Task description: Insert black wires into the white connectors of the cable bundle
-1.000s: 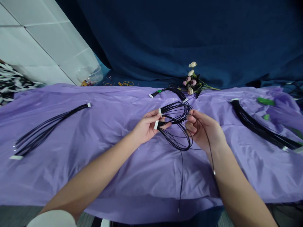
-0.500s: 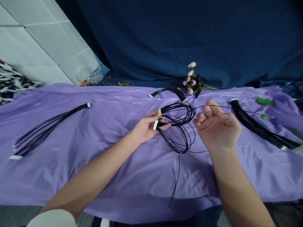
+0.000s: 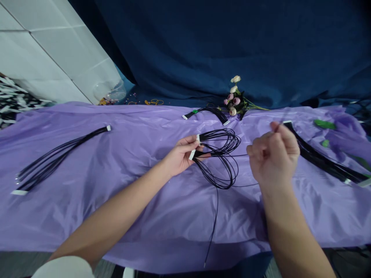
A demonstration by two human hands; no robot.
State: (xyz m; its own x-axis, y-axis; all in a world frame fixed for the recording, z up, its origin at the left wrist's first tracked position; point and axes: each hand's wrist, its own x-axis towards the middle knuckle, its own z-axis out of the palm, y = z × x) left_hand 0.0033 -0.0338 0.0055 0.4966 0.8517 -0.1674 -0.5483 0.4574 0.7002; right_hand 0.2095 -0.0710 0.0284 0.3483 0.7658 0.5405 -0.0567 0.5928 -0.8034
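In my left hand (image 3: 185, 152) is a wire harness (image 3: 222, 141) of thin black wires, looped into two coils. Its white connectors (image 3: 192, 155) stick out by my thumb and fingers. One loose wire (image 3: 215, 224) hangs down from the coils toward the front of the cloth. Off to the right, my right hand (image 3: 274, 154) is closed, slightly blurred, with its fingers curled in. A single black wire (image 3: 242, 155) runs from the coils to this hand and seems gripped in it, though the fingers hide the hold.
A purple cloth (image 3: 139, 216) covers the table. One black harness (image 3: 66, 154) lies at the left, another (image 3: 321, 156) at the right, and a short one (image 3: 210, 110) at the back. Artificial flowers (image 3: 234, 100) lie by the blue curtain (image 3: 203, 50). A clear container (image 3: 111, 92) stands back left.
My right hand has turned and closed from loosely curled fingers, moving slightly right. The wire that stretched past it to the right now runs into the hand. My left hand barely moved.
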